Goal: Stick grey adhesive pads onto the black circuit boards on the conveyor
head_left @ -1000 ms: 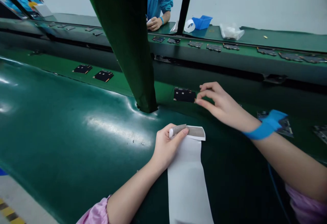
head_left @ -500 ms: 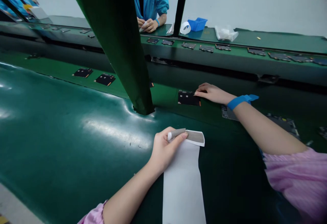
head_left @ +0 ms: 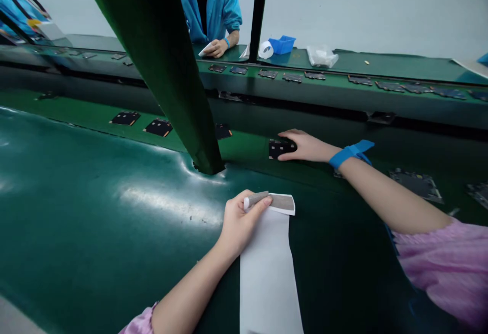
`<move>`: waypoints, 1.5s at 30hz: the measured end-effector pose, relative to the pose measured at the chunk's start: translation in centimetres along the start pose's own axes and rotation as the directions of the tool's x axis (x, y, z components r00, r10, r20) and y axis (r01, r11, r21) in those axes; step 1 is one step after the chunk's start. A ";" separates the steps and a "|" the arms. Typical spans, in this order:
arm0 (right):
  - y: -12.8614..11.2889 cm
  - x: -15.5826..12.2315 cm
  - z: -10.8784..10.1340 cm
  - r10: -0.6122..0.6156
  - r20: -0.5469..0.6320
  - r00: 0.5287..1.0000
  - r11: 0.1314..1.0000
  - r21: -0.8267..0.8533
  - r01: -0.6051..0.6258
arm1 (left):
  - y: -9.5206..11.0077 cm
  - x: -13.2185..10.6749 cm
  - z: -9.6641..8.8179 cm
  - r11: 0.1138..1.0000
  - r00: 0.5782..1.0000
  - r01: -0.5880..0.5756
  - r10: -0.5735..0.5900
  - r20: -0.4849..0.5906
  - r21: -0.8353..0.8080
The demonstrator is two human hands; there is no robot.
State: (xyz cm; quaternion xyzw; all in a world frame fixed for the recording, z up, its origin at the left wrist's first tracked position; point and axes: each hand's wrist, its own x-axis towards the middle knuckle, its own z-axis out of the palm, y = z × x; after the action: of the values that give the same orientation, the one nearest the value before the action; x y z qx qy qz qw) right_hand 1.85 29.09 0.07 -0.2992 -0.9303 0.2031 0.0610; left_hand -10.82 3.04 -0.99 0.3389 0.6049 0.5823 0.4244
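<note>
My left hand is closed, pinching a grey strip at the top end of a long white paper liner that lies on the green table. My right hand, with a blue band at the wrist, reaches forward to the conveyor belt and grips a small black circuit board, fingers curled over its right edge.
A slanted green post stands just left of the board. More black boards lie on the near belt and along the far belt. Across the line a person in a blue coat works beside a tape roll and blue tray.
My right hand has slid left and closed over the black board, which it was only touching at the edge before. My left hand has kept its hold on the strip.
</note>
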 end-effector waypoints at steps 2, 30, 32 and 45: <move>-0.3 -0.3 0.0 -0.060 0.010 0.998 0.996 -0.072 0.060 | 0.0 0.0 0.0 1.000 1.000 0.003 -0.003 -0.004 -0.001; -0.4 -8.5 -4.9 0.109 -0.188 0.976 0.941 0.335 -0.041 | 0.4 -0.2 0.0 1.000 1.000 -0.005 0.005 -0.014 -0.006; 0.3 -9.7 -4.3 0.190 -0.125 0.974 0.943 0.298 -0.146 | 0.3 -0.2 0.0 1.000 1.000 -0.005 0.005 -0.011 -0.004; -12.1 -9.0 0.9 -0.114 -0.126 0.986 0.893 0.422 0.157 | 0.3 -0.1 -0.1 0.998 0.997 -0.059 0.057 0.057 0.021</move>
State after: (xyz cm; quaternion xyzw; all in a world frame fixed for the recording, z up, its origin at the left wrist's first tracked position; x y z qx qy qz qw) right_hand 2.52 14.69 4.35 -0.2225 -0.8770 0.3837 0.1850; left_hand -10.90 2.95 -0.71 0.3773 0.5894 0.5777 0.4202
